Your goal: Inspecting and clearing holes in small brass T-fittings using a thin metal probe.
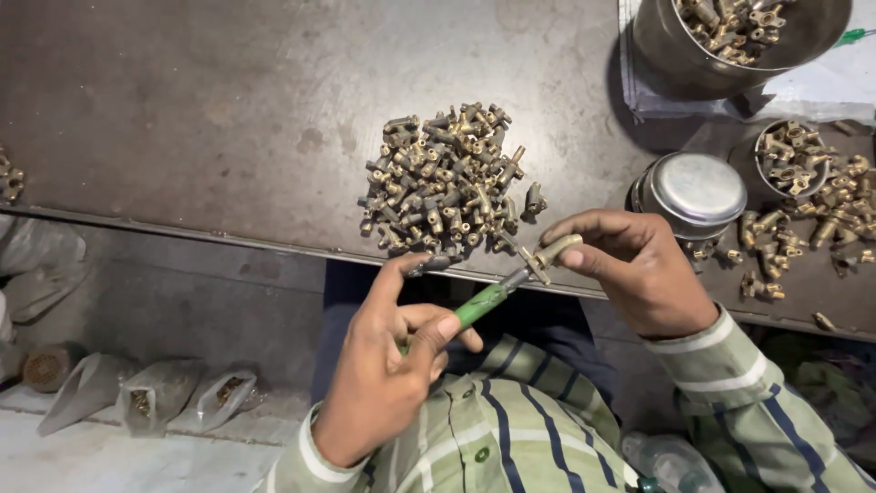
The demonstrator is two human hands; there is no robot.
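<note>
Green-handled tool (488,299) slants up-right into brass fitting (550,253)

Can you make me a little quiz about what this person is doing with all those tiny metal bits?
1. True or false: the left hand holds a green-handled tool.
2. What does the right hand pinch? A) a brass fitting B) a spoon C) a coin
3. Fill in: the big pile of brass fittings lies on the dark ____.

Key: 1 true; 2 A; 3 table.
</note>
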